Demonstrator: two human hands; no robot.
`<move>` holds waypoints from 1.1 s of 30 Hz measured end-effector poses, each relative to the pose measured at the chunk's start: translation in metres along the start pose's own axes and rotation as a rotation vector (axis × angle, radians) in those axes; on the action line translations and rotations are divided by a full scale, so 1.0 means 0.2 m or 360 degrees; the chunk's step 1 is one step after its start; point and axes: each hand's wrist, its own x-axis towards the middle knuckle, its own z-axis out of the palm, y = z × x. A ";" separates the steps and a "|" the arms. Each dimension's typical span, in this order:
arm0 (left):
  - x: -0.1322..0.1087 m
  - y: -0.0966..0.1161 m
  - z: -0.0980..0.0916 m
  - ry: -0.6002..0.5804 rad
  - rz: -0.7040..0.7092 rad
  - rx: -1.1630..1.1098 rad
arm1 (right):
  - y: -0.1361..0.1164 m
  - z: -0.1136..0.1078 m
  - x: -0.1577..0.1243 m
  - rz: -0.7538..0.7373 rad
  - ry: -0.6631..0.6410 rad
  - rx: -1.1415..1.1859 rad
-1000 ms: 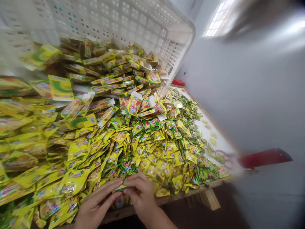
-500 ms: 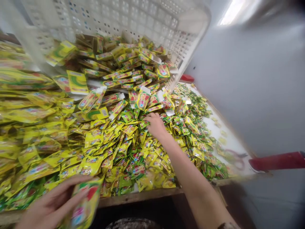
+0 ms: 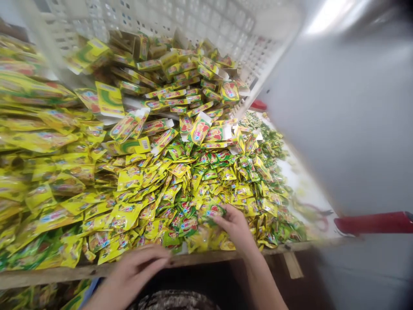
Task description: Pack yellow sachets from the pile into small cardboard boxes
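Note:
A big heap of small yellow-and-green sachets (image 3: 180, 189) covers a wooden table (image 3: 206, 257). My right hand (image 3: 234, 226) rests on the heap near the front edge, fingers pinched on a green sachet (image 3: 211, 212). My left hand (image 3: 137, 269) hovers low at the table's front edge, fingers stretched toward the right; it looks empty, though motion blurs it. Flattened yellow cartons (image 3: 196, 129) spill down the heap from a tipped white plastic crate (image 3: 193, 26) at the back.
A grey wall (image 3: 355, 129) runs along the right. A red-handled object (image 3: 374, 221) sticks out at the right table corner, with scissors (image 3: 314, 213) lying on the white tabletop beside it. More sachets lie below the table edge at bottom left.
My right hand has pulled back from the middle of the heap to the front edge with a sachet. My left hand no longer holds the packet it had half a second ago.

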 end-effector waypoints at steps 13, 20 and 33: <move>0.64 0.05 0.42 0.0124 -0.0306 0.0451 | 0.09 -0.26 -0.10 -0.0069 0.0519 0.0211; 0.61 0.03 0.45 0.0099 -0.0506 0.0122 | 0.09 -0.20 -0.04 -0.0046 0.0371 0.0223; 0.44 0.27 0.27 0.0114 -0.0570 -0.1255 | 0.03 0.06 0.08 -0.0207 -0.0147 -0.0217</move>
